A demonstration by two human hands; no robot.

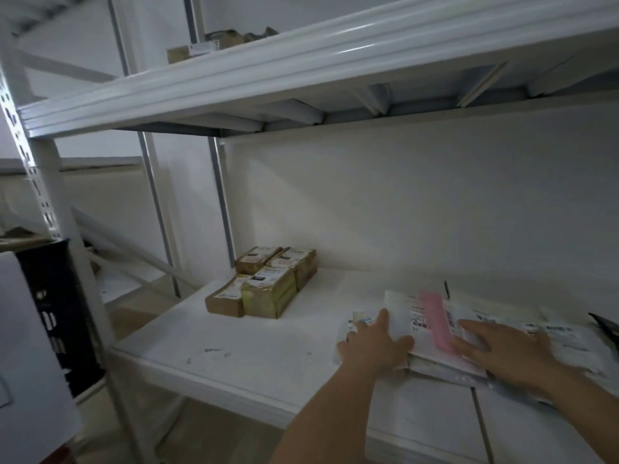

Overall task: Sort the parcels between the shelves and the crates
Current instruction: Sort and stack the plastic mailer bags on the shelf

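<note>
My left hand [375, 343] covers the near left corner of the flat mailers [432, 324], and my right hand [505, 349] hides their middle. Their label print is too blurred to read. At three o'clock a dark object [606, 326] is cut off by the frame edge. At twelve o'clock, the top-shelf parcels [214, 45] sit mostly hidden behind the shelf lip [301, 61].

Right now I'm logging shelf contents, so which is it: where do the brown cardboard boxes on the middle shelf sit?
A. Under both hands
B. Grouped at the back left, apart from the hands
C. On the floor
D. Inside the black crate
B: the brown cardboard boxes cluster at the shelf's back left, while the left hand and right hand rest on the flat mailers.
</note>
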